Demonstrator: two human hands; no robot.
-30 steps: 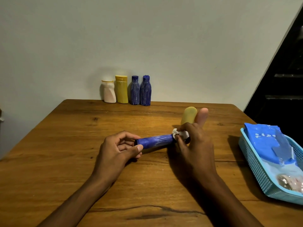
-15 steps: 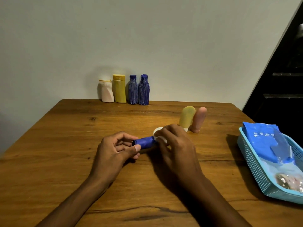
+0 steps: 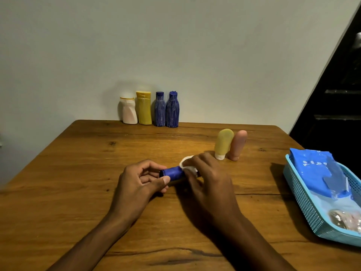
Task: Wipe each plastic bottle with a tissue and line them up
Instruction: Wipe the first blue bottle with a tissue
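Observation:
A blue plastic bottle (image 3: 172, 172) lies on its side over the middle of the wooden table (image 3: 78, 173). My left hand (image 3: 139, 184) pinches its left end between thumb and fingers. My right hand (image 3: 207, 184) wraps a white tissue (image 3: 185, 163) around the bottle's right part and hides most of it. At the back by the wall stand a white bottle (image 3: 128, 110), a yellow bottle (image 3: 144, 107) and two dark blue bottles (image 3: 159, 109) (image 3: 172, 109) in a row. A yellow tube (image 3: 223, 143) and a pink tube (image 3: 238, 145) stand upside down right of centre.
A light blue plastic basket (image 3: 304, 202) sits at the table's right edge and holds a blue tissue pack (image 3: 316, 169) and a crumpled wrapper (image 3: 343, 220). A dark staircase (image 3: 336, 98) rises beyond the table's right side.
My right hand has slid the tissue leftward along the blue bottle, covering more of it. The left hand has kept its hold on the left end.

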